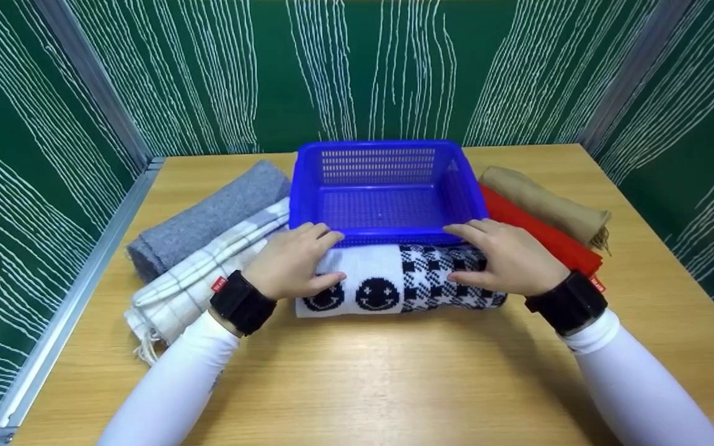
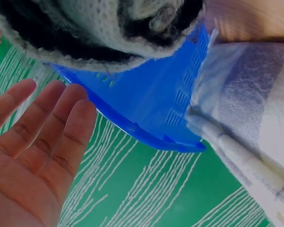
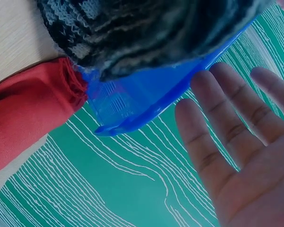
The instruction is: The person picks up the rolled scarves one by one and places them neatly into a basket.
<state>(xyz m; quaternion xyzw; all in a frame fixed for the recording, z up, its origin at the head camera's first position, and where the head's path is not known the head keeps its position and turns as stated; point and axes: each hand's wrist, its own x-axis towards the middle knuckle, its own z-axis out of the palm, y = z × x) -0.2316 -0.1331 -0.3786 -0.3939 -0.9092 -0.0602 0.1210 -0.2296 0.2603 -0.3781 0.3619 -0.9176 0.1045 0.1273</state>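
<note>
A rolled knit scarf, white with black smiley faces on one half and black-and-white check on the other, lies along the near side of a blue plastic basket. My left hand is over the scarf's left part, its fingertips at the basket's near rim and its thumb extended above the smiley faces. Over the checked half, my right hand mirrors it, fingertips right at the rim. In the wrist views the fingers of the left hand and right hand are straight and a little apart from the roll.
Left of the basket lie a grey rolled scarf and a folded white plaid scarf with fringe. To its right are a red scarf and a tan one. Green panels with white lines enclose the wooden table.
</note>
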